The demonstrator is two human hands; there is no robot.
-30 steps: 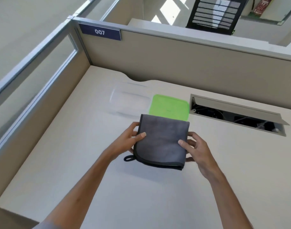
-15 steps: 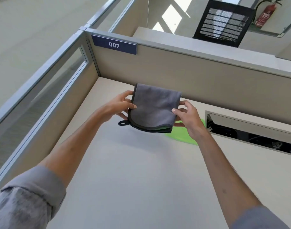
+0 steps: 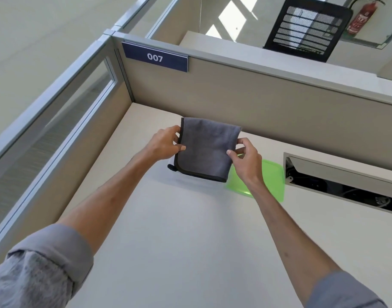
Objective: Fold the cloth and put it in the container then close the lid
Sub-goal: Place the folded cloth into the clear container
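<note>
Cloth (image 3: 207, 150), grey with a dark bound edge and folded into a compact square, is held up above the desk (image 3: 190, 241) between 2 hands. The left hand (image 3: 165, 144) pinches the cloth's left edge, thumb on the near face and fingers curled behind. The right hand (image 3: 246, 160) is clamped on the right edge in the same way, thumb in front and fingers wrapped round the back. A small loop (image 3: 171, 167) hangs from the cloth's lower left corner.

Below and to the right of the cloth, a bright green lid (image 3: 272, 181) lies flat on the desk, partly hidden by the right wrist. The container cannot be made out clearly; only a faint outline shows under the cloth's lower edge, so its place is uncertain.

Both forearms are bare, with rolled grey sleeves (image 3: 46, 263) at the bottom corners of the view. To the right of the lid, an open cable tray (image 3: 346, 174) is set into the desk. A partition (image 3: 257, 103) runs along the back of the desk and carries a dark blue plate (image 3: 155, 57) reading 007. Beyond it stand a black mesh chair back (image 3: 306, 27) and a red fire extinguisher (image 3: 361, 16).
</note>
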